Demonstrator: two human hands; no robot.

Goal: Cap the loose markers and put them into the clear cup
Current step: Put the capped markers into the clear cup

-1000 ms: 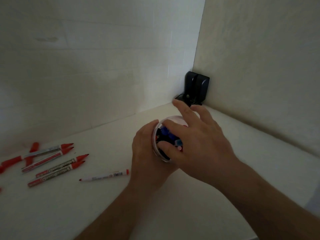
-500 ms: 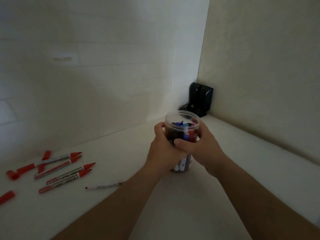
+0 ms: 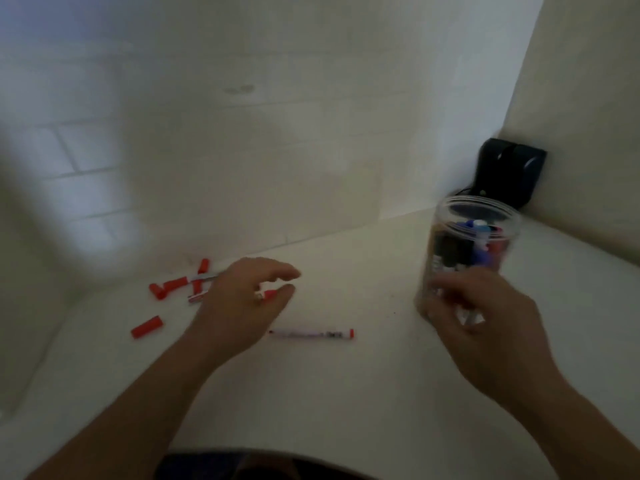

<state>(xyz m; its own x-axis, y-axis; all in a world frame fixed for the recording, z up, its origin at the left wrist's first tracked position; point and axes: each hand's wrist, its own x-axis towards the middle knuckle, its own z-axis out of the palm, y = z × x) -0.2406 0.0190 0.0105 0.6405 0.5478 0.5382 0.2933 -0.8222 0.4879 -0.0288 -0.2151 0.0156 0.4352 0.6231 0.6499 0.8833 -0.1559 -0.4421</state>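
The clear cup stands at the right, upright, with several capped markers inside, blue and red among them. My right hand grips its lower part; the picture is blurred there. My left hand hovers over the red markers at the left, fingers loosely spread and holding nothing. It hides most of them; one red tip shows between thumb and forefinger. A thin white marker with a red end lies between my hands. Loose red caps lie at the far left.
A black device sits in the far right corner, just behind the cup. White walls close off the back and right of the white surface.
My left hand has let go of the cup and swung left over the red markers. The view has turned left, and the cup now stands to the right in my right hand alone.
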